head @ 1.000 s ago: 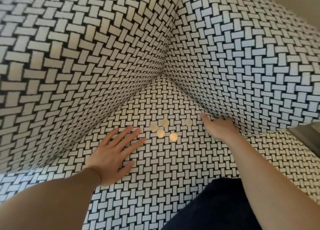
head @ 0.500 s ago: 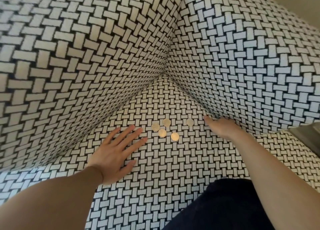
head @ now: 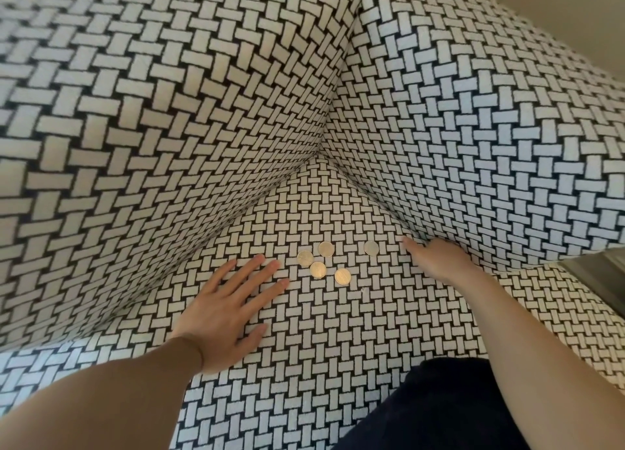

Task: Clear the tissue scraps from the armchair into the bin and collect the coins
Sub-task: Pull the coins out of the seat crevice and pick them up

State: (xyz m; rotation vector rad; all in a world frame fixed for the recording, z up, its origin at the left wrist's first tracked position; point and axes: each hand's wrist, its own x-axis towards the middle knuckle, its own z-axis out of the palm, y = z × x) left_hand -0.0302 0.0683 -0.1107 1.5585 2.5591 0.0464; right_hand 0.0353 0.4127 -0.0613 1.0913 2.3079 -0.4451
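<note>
Several gold-coloured coins lie on the armchair seat (head: pixel 324 314), which is covered in black-and-white woven-pattern fabric. A close cluster of coins (head: pixel 318 269) sits in the middle, and a single coin (head: pixel 371 248) lies apart to the right. My left hand (head: pixel 226 307) rests flat on the seat, fingers spread, fingertips just left of the cluster. My right hand (head: pixel 436 260) lies by the crease under the right arm of the chair, fingertips pointing at the single coin; its fingers are partly hidden. No tissue scraps or bin are in view.
The chair back (head: pixel 169 111) and the right arm (head: pixel 473 128) rise steeply around the seat corner. Dark cloth (head: pixel 439 409) covers my leg at the bottom right. A grey surface (head: pixel 595 280) shows past the chair's right edge.
Both hands stay nearly where they were. The camera view has drifted slightly, and the coins have not moved.
</note>
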